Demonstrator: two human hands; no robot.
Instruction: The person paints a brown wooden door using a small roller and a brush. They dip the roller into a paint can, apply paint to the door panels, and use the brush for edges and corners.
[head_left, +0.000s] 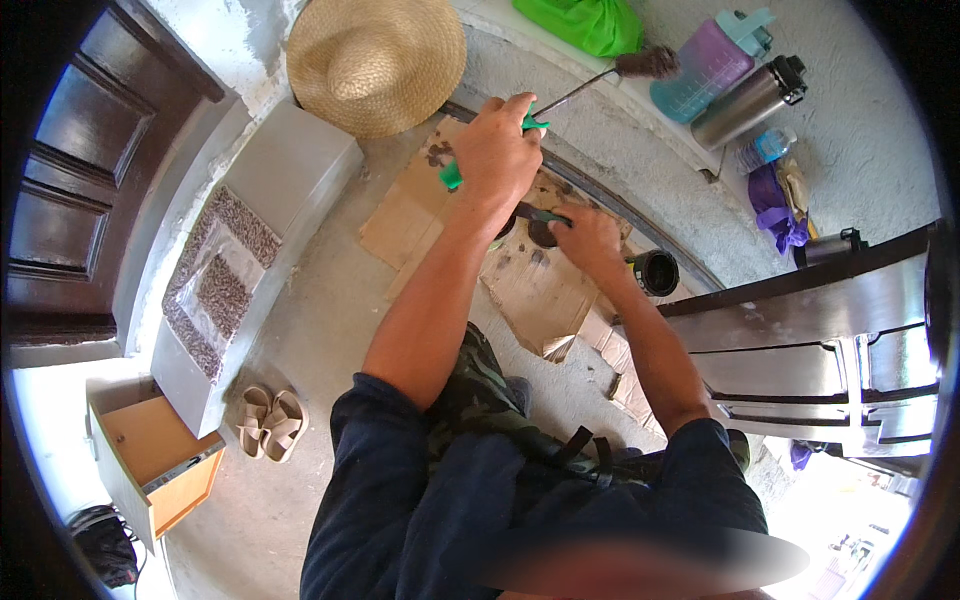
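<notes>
My left hand (499, 146) grips the green handle (451, 175) of a paint roller; its wire frame reaches up and right to a small dark brown roller sleeve (646, 63). Lower and to the right, my right hand (589, 236) is closed on the dark handle of a brush or similar tool (541, 214), held over a round dark container (543, 234) on stained cardboard (529, 289). Part of another can (502, 232) shows beside my left forearm. An open can with dark contents (656, 273) stands right of my right wrist.
A straw hat (375, 67) leans at the top. Bottles, including a purple-teal jug (701, 71) and a steel bottle (742, 103), line the ledge with a green bag (589, 22). A dark panelled door (780, 367) stands at right, a step with a mat (221, 281) at left, near sandals (274, 424).
</notes>
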